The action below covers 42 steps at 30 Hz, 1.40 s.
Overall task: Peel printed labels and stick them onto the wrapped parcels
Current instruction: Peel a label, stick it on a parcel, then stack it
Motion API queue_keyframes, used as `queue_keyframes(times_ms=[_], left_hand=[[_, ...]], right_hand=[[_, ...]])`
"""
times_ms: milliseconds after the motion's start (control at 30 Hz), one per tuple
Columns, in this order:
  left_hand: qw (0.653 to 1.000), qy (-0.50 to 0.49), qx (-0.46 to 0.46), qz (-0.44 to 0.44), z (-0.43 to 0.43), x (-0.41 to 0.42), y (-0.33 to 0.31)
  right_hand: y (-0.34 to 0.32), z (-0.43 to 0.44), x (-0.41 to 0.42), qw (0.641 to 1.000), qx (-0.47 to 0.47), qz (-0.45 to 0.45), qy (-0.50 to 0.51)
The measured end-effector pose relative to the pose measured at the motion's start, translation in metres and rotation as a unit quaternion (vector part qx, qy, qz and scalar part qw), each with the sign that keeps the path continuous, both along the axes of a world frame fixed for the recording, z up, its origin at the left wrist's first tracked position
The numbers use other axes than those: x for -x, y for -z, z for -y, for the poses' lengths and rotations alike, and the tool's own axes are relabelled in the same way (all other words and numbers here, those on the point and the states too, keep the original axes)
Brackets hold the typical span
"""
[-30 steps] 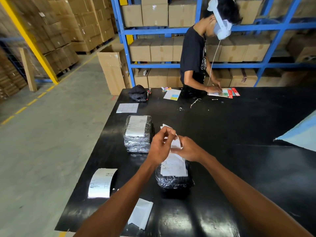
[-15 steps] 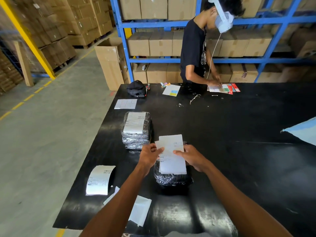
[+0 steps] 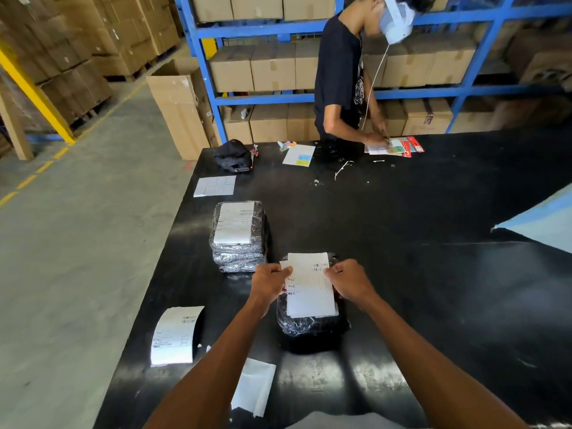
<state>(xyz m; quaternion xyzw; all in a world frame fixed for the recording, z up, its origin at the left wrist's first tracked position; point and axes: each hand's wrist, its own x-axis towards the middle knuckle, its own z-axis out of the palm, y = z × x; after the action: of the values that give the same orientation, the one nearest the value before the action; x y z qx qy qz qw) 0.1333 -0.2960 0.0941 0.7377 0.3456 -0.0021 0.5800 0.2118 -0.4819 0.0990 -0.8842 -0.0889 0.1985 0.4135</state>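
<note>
A white printed label [image 3: 309, 284] lies flat over a black wrapped parcel [image 3: 311, 328] on the black table [image 3: 433, 274]. My left hand [image 3: 268, 281] pinches the label's left edge and my right hand [image 3: 349, 281] pinches its right edge. Left of it stands a stack of wrapped parcels [image 3: 238, 236], the top one bearing a label. A curled printed label [image 3: 175, 335] lies near the table's left edge. A blank white backing sheet [image 3: 253, 387] rests by my left forearm.
Across the table a person [image 3: 343, 75] handles papers [image 3: 393, 147]. A black cap [image 3: 233, 156], a label sheet [image 3: 215, 185] and a small card [image 3: 298, 155] lie at the far left. A blue sheet [image 3: 544, 221] enters from the right. Cardboard boxes fill blue shelving [image 3: 278, 63] behind.
The label, held raised and bent between my hands a second ago, has come down flat onto the parcel, printed side up. My hands have spread to its two side edges.
</note>
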Motion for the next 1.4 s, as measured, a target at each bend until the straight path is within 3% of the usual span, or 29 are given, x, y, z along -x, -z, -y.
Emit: queue_keyframes(times_ms=[867, 1300, 1400], left_hand=[[0.999, -0.012, -0.051, 0.002, -0.003, -0.008, 0.025], [0.995, 0.0, -0.095, 0.0, -0.002, -0.006, 0.02], [0.996, -0.001, -0.091, 0.002, 0.0, -0.005, 0.019]], right_hand=[[-0.012, -0.016, -0.012, 0.989, 0.142, -0.013, -0.035], [-0.024, -0.025, -0.018, 0.916, 0.331, 0.122, -0.193], [-0.027, -0.02, -0.018, 0.896, 0.336, 0.22, -0.191]])
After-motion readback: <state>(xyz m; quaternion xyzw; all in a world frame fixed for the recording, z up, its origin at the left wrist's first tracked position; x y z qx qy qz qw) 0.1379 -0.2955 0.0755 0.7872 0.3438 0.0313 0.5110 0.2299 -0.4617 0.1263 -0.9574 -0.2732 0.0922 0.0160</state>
